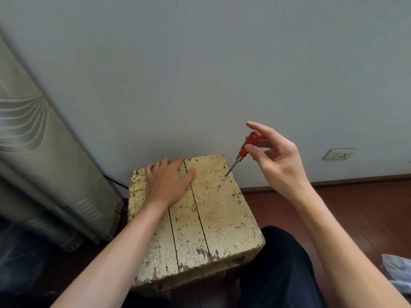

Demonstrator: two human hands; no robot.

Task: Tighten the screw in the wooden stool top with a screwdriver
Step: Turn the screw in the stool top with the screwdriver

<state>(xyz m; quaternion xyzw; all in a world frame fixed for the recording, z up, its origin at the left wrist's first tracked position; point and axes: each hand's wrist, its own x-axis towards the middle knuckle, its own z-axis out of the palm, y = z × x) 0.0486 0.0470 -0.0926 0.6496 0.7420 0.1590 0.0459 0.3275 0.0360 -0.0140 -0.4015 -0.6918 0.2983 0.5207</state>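
Observation:
A worn, cream-painted wooden stool top (213,218) made of three planks stands in front of me. My left hand (165,180) lies flat on its far left part, fingers straight. My right hand (274,156) pinches the red handle of a small screwdriver (241,153) between thumb and fingers, index finger raised. The tool tilts, and its metal tip sits at a small screw (223,179) near the far right edge of the stool top.
Other screw heads (239,202) dot the right plank. A grey wall rises right behind the stool, with a socket (338,154) at the right. A fringed curtain (44,170) hangs at the left. My dark trouser leg (280,267) is below right, on a reddish wood floor.

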